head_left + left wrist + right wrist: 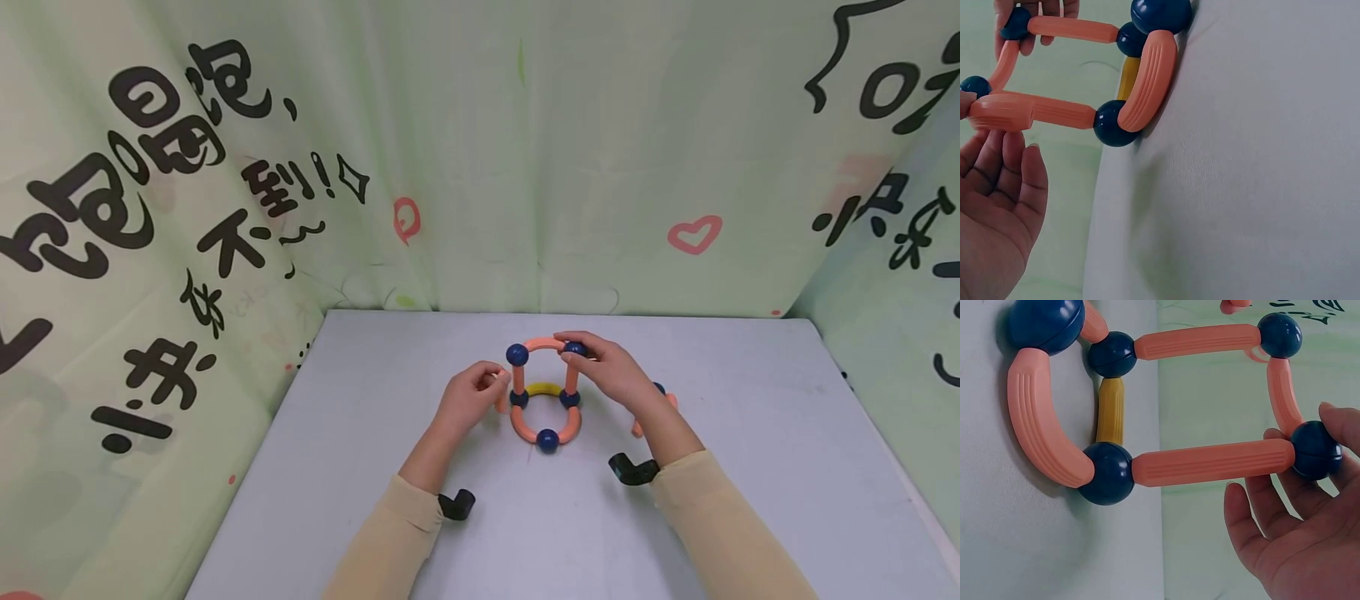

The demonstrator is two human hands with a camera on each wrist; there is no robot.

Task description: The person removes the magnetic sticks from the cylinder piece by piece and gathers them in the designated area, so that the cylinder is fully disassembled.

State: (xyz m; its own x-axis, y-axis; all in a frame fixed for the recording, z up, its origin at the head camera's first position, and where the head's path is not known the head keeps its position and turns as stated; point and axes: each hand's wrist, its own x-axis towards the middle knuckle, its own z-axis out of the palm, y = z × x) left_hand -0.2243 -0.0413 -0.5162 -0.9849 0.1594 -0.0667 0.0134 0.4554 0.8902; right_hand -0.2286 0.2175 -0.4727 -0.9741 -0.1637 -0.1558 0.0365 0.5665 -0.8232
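Observation:
A frame of orange magnetic rods and blue balls stands on the table. Its base ring holds orange curved rods (1054,428), a yellow curved rod (543,388) and a front blue ball (547,441). Two straight orange rods (1210,464) rise from the ring to upper balls bridged by a curved orange rod (542,342). My right hand (611,371) grips the upper right blue ball (1316,450) between thumb and fingers. At the frame's left side, my left hand (471,396) pinches another orange curved rod (1000,112). Whether that rod touches the frame cannot be told.
Beside my right forearm lies a piece with orange rods (671,401) and a blue ball (659,387), partly hidden by the arm. The white table (360,467) ends at a green printed curtain (465,167) behind and at both sides.

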